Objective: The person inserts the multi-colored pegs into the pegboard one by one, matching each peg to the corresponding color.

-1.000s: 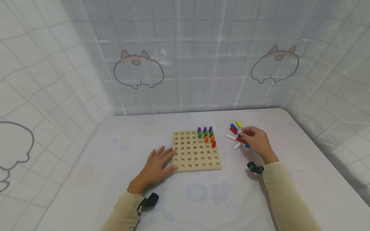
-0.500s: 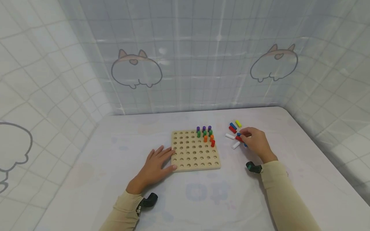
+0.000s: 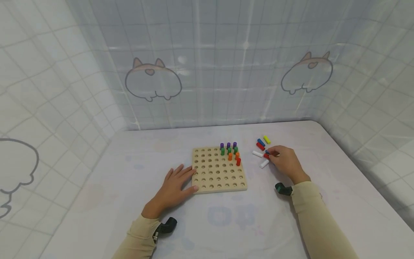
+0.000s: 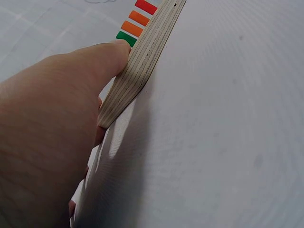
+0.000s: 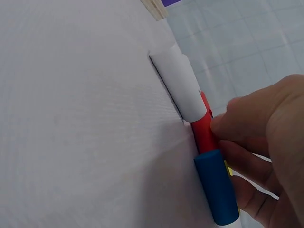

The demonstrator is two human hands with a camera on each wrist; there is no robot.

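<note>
The left hand (image 3: 173, 187) lies flat on the surface (image 3: 226, 223), fingers straight and relaxed, their tips touching the left edge of the wooden pegboard (image 3: 213, 176); the left wrist view shows a finger pressed against the board's layered side.

The right hand (image 3: 284, 162) sits to the right of the board among a cluster of loose pegs, its fingertips (image 5: 228, 124) pinching a red peg (image 5: 205, 133) that lies on the surface. In the right wrist view a white peg (image 5: 180, 85) lies just ahead of that red peg, overlapping its far end, and a blue peg (image 5: 216, 192) lies just beside its near end, under the fingers.

Other loose pegs crowd close: another white peg (image 3: 257, 154) to the left, another red peg (image 3: 260, 146), another blue peg (image 3: 261, 142) and a yellow peg (image 3: 266, 139) farther back.

On the board's far right corner stand three purple pegs (image 3: 228, 145), green pegs (image 3: 222, 151), orange pegs (image 3: 230, 156) and one upright red peg (image 3: 238, 162); the other holes are bare. A tiled curtain (image 3: 207, 72) with cartoon prints encloses the surface.
</note>
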